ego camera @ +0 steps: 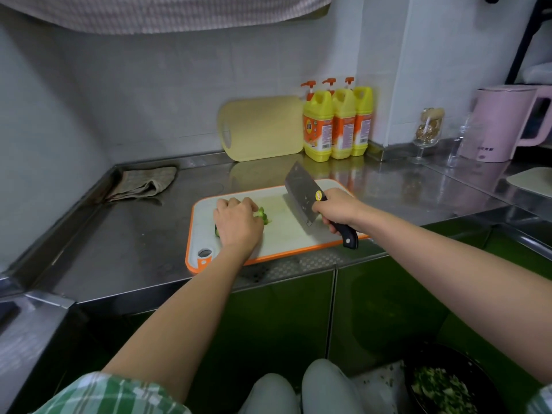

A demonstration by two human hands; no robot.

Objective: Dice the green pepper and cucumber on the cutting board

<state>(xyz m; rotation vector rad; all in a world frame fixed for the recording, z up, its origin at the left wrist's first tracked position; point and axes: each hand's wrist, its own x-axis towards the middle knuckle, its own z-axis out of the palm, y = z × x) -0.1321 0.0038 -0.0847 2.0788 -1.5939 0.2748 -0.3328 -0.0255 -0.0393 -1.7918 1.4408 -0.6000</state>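
A white cutting board (286, 234) with an orange rim lies on the steel counter. My left hand (237, 222) lies over green vegetable pieces (263, 216) on the board's left half, fingers curled down on them; most of the pieces are hidden under the hand. My right hand (339, 209) grips the black handle of a cleaver (301, 194). Its wide blade is lifted and tilted over the board's right half, apart from the green pieces.
A yellow cutting board (263, 128) leans on the back wall beside three yellow detergent bottles (337, 124). A folded cloth (143, 183) lies at the left. A pink kettle (504, 124) and a glass (427, 132) stand at the right. A dark bowl of chopped greens (442, 386) sits low right.
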